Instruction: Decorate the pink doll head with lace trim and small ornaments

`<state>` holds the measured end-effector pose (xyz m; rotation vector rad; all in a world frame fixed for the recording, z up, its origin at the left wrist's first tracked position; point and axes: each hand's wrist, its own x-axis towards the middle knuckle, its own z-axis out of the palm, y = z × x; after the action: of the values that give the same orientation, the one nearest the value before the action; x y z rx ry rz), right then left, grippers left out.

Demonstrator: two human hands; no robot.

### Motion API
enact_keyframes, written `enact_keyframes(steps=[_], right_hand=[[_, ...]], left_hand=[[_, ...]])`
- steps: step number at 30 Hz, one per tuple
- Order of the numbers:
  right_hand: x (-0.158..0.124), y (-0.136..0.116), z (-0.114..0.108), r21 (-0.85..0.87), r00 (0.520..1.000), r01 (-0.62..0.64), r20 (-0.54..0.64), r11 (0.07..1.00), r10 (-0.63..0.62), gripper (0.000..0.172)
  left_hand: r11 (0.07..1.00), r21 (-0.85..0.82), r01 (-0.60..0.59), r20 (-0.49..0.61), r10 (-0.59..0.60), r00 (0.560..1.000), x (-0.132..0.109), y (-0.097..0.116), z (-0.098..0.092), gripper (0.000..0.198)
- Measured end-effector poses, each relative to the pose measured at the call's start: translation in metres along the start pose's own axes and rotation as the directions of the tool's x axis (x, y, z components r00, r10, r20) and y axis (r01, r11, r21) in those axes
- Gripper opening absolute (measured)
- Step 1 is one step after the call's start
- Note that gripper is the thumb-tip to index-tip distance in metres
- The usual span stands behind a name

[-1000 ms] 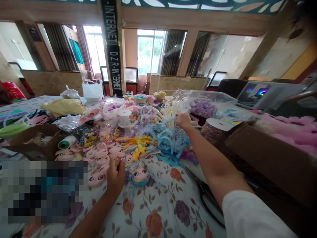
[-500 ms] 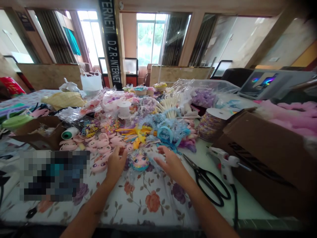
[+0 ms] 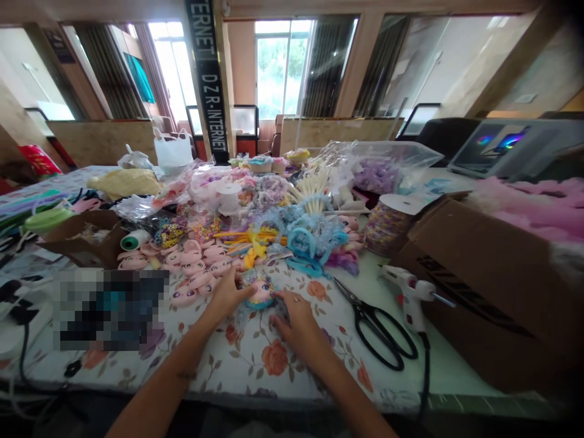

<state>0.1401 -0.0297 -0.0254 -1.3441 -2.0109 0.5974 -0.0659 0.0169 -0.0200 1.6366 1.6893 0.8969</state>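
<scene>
A small doll head (image 3: 261, 291) with large painted eyes, blue trim and a frilly, speckled edge lies face up on the flowered cloth. My left hand (image 3: 228, 295) is at its left side, thumb on the near edge and fingers curled behind, partly hidden. From the right, my right hand (image 3: 296, 313) touches its edge with the index finger, thumb spread apart below. Greyish sheer material (image 3: 280, 309) shows between that thumb and finger. Several pink doll faces (image 3: 194, 267) lie beyond my left hand. A yellow ornament (image 3: 253, 254) sits just behind the doll head.
Black-handled scissors (image 3: 381, 328) and a white glue gun (image 3: 410, 295) lie to the right, beside a large cardboard box (image 3: 483, 292). Blue fluffy trim (image 3: 310, 237), a ribbon spool (image 3: 390, 222) and bagged craft pieces crowd the back. A small open carton (image 3: 86, 240) stands left.
Both my hands have moved inward from either side of the doll head and now touch it. The view has shifted slightly.
</scene>
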Motion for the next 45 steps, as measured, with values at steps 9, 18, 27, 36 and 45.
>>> enact_keyframes(steps=[9, 18, 27, 36, 45], right_hand=[[-0.015, 0.006, 0.001, 0.173, 0.999, 0.011, -0.043, 0.985, -0.003, 0.039], [-0.001, 0.003, -0.018, 0.758, 0.976, -0.103, -0.048, 0.645, 0.212, 0.049], [0.024, -0.026, -0.038, 0.854, 0.96, -0.263, 0.185, 0.45, 0.21, 0.055], [0.013, -0.018, -0.019, 0.918, 0.943, -0.237, 0.139, 0.318, 0.301, 0.048], [0.005, -0.008, -0.015, 0.878, 0.935, -0.251, 0.11, 0.408, 0.338, 0.049]], left_hand=[[0.893, -0.45, -0.025, -0.019, 0.019, 1.0, -0.016, 0.019, 0.001, 0.052], [0.728, -0.609, -0.314, -0.246, 0.203, 0.948, -0.019, 0.059, -0.043, 0.062], [0.716, -0.625, -0.312, -0.113, 0.313, 0.943, -0.026, 0.063, -0.007, 0.061], [0.71, -0.699, -0.084, 0.137, 0.249, 0.959, -0.021, 0.053, 0.001, 0.073], [0.785, -0.618, -0.031, 0.161, 0.164, 0.973, -0.028, 0.053, 0.003, 0.048]])
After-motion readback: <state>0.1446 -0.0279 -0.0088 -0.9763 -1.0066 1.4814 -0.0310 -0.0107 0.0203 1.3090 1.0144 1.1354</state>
